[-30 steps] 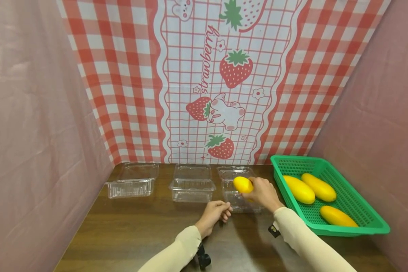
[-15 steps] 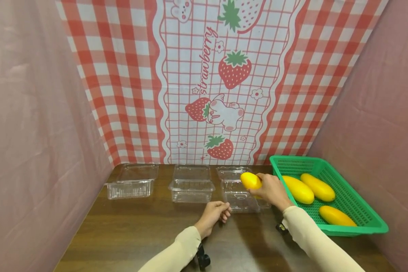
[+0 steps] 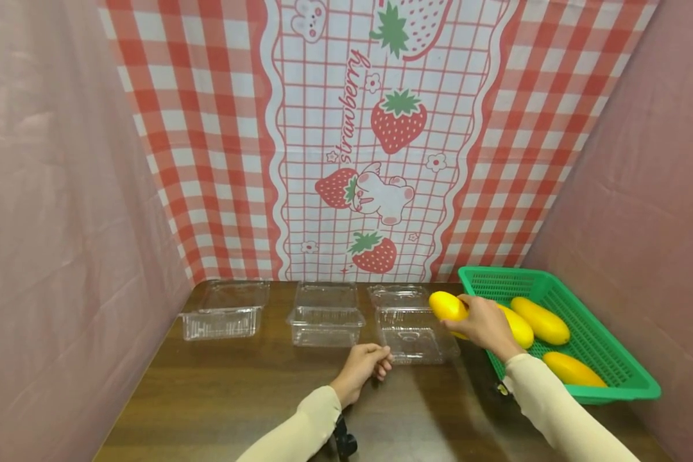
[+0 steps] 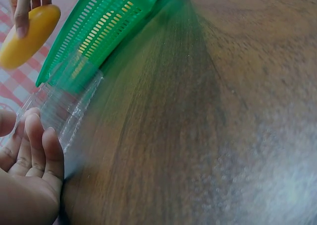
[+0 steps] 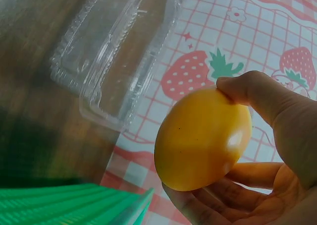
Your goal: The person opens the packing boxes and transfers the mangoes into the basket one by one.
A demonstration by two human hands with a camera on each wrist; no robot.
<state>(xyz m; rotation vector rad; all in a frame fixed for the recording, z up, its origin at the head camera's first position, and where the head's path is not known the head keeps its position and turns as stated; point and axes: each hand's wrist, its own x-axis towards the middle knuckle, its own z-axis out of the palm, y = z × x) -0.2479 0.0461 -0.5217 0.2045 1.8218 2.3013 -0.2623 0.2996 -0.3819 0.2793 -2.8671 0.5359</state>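
My right hand [image 3: 487,327] grips a smooth yellow mango [image 3: 447,307], thumb on one side and fingers on the other. It holds the fruit raised between the right clear plastic box [image 3: 410,343] and the green basket [image 3: 618,346]. In the right wrist view the mango [image 5: 200,140] fills the middle, with the lidded box behind it. My left hand [image 3: 362,369] lies near the front left corner of that box, fingers loosely bent and nothing in them. Whether its fingertips touch the box, I cannot tell. Other mangoes [image 3: 539,319] lie in the basket.
Two more clear boxes, a middle one [image 3: 326,333] and a left one [image 3: 222,323], stand along the back of the wooden table [image 3: 237,391] with lids raised. A checked strawberry cloth [image 3: 225,160] hangs behind; pink cloth [image 3: 641,192] walls both sides.
My right hand has moved right with the mango, from over the right box towards the basket's left rim. The left hand has stayed where it was.
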